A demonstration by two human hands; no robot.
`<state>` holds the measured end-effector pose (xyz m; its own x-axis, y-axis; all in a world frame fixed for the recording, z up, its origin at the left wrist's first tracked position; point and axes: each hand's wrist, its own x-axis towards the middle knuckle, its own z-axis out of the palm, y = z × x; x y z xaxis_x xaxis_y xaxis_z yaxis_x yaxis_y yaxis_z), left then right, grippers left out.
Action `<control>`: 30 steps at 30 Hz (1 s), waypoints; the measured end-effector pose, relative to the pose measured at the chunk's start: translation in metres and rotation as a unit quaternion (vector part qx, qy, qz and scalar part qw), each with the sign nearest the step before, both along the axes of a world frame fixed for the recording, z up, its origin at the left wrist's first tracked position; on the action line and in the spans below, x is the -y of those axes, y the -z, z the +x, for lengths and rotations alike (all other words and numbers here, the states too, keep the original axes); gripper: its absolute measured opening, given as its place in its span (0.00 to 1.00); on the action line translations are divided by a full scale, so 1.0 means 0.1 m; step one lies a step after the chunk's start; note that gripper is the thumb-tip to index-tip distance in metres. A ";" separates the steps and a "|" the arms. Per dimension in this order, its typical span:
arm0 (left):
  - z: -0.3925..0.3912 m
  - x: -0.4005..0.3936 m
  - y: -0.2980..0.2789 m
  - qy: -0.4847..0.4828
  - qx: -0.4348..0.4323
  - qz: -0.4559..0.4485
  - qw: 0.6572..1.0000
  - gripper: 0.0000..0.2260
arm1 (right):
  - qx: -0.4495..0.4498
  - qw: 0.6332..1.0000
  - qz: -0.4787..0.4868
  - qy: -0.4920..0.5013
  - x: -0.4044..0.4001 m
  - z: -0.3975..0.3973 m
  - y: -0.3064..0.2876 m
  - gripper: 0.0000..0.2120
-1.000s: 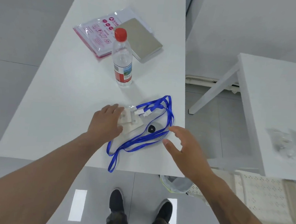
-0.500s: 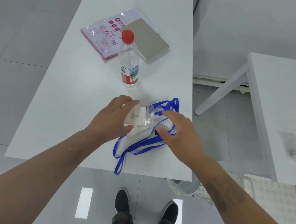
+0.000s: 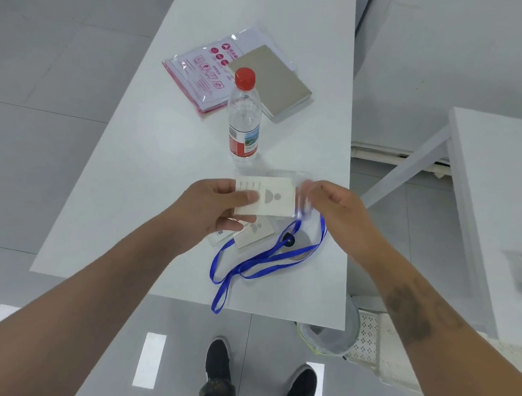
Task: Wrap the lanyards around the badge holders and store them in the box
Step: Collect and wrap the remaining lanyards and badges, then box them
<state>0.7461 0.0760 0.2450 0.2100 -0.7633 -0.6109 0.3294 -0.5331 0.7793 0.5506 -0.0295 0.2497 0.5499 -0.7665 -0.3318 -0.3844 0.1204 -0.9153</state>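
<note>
Clear plastic, the badge holder (image 3: 264,195) has come up off the tabletop (image 3: 150,165): my left hand (image 3: 219,205) pinches its left edge, my right hand (image 3: 330,205) pinches its blurred clip end. Blue lanyard (image 3: 264,260) trails below my right hand, unwrapped; wrapping can start.

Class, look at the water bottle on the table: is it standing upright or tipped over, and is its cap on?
Upright and capped. The water bottle stands on its base on the table, red cap on top.
</note>
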 end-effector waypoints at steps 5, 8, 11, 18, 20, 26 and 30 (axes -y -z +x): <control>-0.06 0.08 -0.09 -0.145 -0.225 -0.048 0.962 0.07 | 0.037 0.996 0.071 0.051 -0.14 0.01 0.07 0.15; -0.18 0.21 -0.10 -0.138 -0.123 -0.058 0.981 0.10 | -0.042 0.999 -0.002 -0.014 -0.30 0.11 0.16 0.13; -0.24 0.32 -0.02 -0.061 0.224 -0.074 0.970 0.05 | -0.105 0.987 -0.052 -0.114 -0.37 0.21 0.15 0.13; -0.01 0.23 0.07 0.194 0.368 -0.027 0.909 0.05 | -0.175 0.950 -0.214 -0.143 0.02 0.23 -0.08 0.06; 0.07 0.20 0.02 0.227 0.296 0.008 0.928 0.03 | -0.153 0.963 -0.181 -0.128 0.12 0.20 -0.10 0.03; 0.18 0.09 -0.06 0.153 -0.079 0.024 0.985 0.13 | -0.038 0.998 0.058 0.000 0.12 0.17 0.03 0.06; 0.00 0.10 0.03 -0.014 -0.172 -0.006 0.985 0.12 | -0.086 0.991 0.103 0.003 -0.13 0.26 0.12 0.15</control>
